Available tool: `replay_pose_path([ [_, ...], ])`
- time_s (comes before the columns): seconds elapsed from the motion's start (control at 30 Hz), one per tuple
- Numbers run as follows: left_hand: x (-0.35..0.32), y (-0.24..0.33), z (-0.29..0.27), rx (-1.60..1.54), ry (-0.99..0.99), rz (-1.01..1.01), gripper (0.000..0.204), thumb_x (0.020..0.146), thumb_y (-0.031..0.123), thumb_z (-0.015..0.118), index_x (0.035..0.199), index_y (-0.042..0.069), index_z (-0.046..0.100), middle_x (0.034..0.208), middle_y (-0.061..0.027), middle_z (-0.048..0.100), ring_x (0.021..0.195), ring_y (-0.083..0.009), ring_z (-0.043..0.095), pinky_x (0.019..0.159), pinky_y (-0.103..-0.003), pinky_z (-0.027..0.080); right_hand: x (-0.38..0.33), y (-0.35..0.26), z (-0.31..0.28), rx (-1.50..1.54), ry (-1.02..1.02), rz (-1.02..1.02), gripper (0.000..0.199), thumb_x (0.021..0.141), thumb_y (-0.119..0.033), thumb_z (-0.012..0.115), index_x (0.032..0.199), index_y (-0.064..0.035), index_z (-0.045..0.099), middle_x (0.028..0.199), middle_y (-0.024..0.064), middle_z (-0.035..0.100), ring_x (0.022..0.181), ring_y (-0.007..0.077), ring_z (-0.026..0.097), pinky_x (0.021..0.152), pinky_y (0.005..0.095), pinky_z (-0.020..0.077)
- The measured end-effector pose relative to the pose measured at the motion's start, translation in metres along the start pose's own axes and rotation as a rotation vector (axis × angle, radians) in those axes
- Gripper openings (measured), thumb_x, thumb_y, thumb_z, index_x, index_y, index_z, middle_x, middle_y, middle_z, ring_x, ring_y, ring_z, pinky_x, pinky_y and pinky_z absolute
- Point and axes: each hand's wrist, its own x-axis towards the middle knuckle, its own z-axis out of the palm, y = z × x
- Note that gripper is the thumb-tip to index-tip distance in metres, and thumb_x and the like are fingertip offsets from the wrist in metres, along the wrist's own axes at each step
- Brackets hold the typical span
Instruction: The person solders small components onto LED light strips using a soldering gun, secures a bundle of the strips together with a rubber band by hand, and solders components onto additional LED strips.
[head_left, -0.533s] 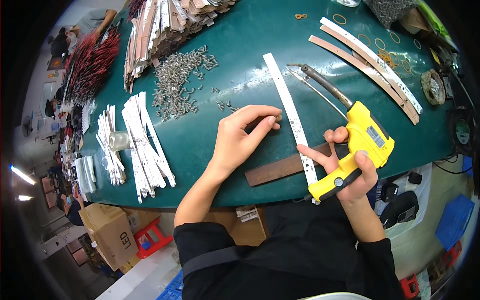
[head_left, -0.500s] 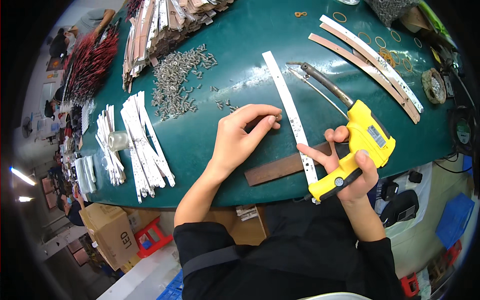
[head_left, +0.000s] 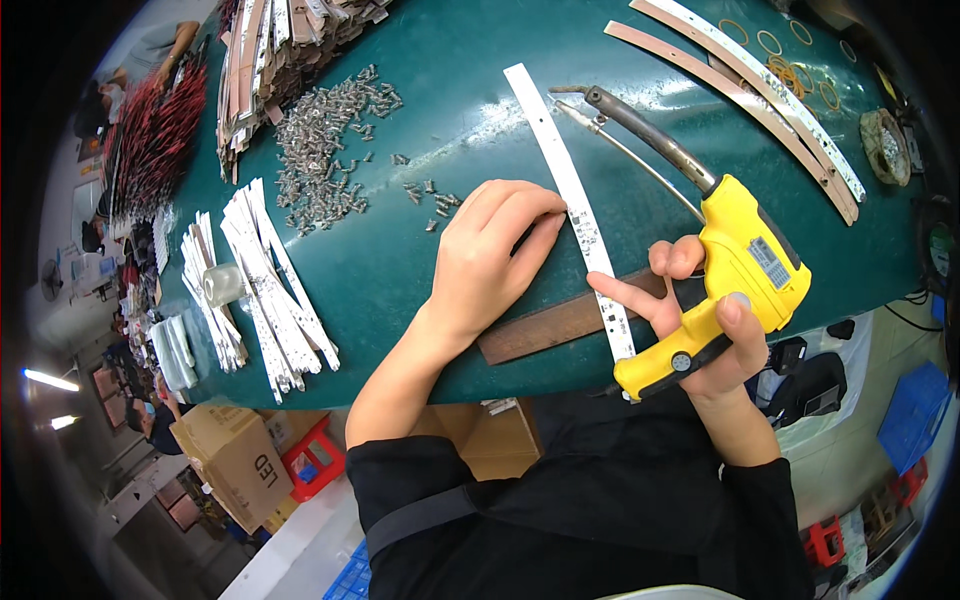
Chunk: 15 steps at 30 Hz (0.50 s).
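Observation:
My right hand is wrapped round the handle of a yellow soldering gun, its dark barrel and thin feed tube pointing up and left. The index finger of that hand reaches out and presses on a long white circuit board strip. The strip lies at a slant across a brown flat bar. My left hand is closed in a pinch, fingertips at the strip's left edge. Whatever sits between those fingertips is hidden.
A pile of small metal parts lies left on the green table, a few strays near my left hand. White strips with a clear cylinder are further left. More strips and rubber bands lie far right.
My left hand's pinched fingertips have come from just beside the white strip to its edge. The soldering gun stays in my right hand. The whole view has shifted slightly.

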Motion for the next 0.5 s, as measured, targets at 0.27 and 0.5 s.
replay_pose_path([
  [0.27, 0.0025, 0.0014, 0.0001, 0.006, -0.018, -0.016, 0.015, 0.076, -0.003, 0.073, 0.089, 0.003, 0.069, 0.085, -0.0083, 0.068, 0.076, -0.0205, 0.065, 0.067, -0.030, 0.051, 0.0000, -0.0014, -0.0012, -0.005, 0.006, 0.017, 0.060, 0.084, -0.018, 0.057, 0.131, 0.0114, 0.034, 0.110, 0.0218, 0.052, 0.098, 0.0265, 0.058, 0.105, 0.0620, 0.0388],
  [0.5, 0.0012, -0.0021, 0.0022, 0.101, 0.008, 0.106, 0.017, 0.074, -0.003, 0.073, 0.089, 0.004, 0.069, 0.084, -0.0084, 0.066, 0.074, -0.0228, 0.063, 0.065, -0.031, 0.051, 0.0002, -0.0011, -0.0006, -0.021, 0.019, 0.005, 0.059, 0.084, -0.017, 0.056, 0.131, 0.0117, 0.034, 0.109, 0.0218, 0.051, 0.104, 0.0279, 0.055, 0.104, 0.0623, 0.0392],
])
